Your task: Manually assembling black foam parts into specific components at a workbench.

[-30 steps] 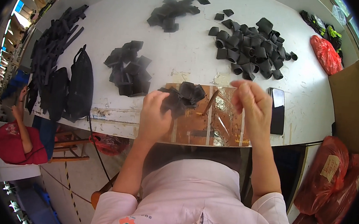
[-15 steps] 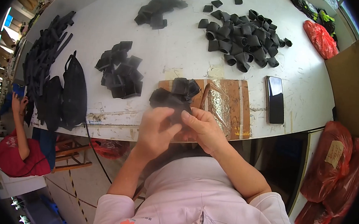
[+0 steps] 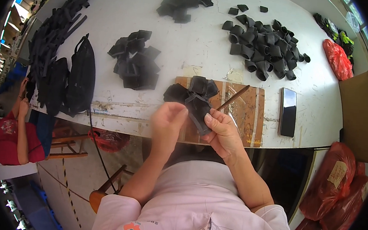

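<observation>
My left hand and right hand both pinch a flat black rubbery strip piece between them, just over the near edge of the white counter. Just beyond my hands a small heap of black folded pieces lies on a brown wooden board, with a thin brown stick leaning above my right hand. A dark phone lies to the right of it.

Workshop bench area, viewed from above.
A white table spans the view, its near edge worn and stained. Below it, a pale tiled floor and a wooden stool. Red bags stand at right beside cardboard. Windows at far left admit daylight.
</observation>
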A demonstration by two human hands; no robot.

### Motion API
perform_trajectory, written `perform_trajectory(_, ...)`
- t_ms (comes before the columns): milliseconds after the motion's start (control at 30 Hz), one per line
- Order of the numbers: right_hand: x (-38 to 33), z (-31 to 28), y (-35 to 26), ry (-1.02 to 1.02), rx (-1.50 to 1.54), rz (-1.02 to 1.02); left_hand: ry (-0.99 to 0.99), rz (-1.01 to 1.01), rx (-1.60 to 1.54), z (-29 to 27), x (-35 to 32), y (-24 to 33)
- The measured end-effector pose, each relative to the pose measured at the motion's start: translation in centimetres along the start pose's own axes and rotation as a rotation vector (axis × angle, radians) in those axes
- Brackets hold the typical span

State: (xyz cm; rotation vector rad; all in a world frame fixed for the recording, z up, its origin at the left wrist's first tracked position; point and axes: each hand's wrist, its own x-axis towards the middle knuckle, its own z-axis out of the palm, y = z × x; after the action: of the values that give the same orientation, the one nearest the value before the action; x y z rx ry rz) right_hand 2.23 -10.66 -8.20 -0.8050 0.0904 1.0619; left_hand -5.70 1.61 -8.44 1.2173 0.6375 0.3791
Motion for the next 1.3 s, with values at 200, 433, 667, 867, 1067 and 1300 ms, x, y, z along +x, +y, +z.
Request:
perform_trajectory(200,0.5,-1.8,0.8,-0.053,0.100,0.024,-0.002,-0.104,-0.017,-0.4,-0.5,0.6)
perform_trajectory(433,0.2,-0.1,0.8,-0.028,0.082,0.055,-0.137,-0.354,-0.268,-0.7,-0.7,1.0)
perform_trajectory(667,-1.7,0.5,0.8,0.389,-1.551,-0.912,-0.082,0.001,0.132,0.2,-1.8,0.4)
perform_trajectory(867,-2.5,1.2,0.0,0.135,-1.127,-0.744,-0.053,0.500,0.504,2.1,-3.1,-0.1)
perform_trajectory(1067,-1.2,0.5,1.1,0.394,-1.447,-1.018,0.067,0.056,-0.081,3.5,-2.5,1.2)
perform_trajectory(1300,-2.9,0.3,-2.2,0.019,-0.159,-0.143,-0.271,-0.023,-0.354,3.1,-2.3,2.4)
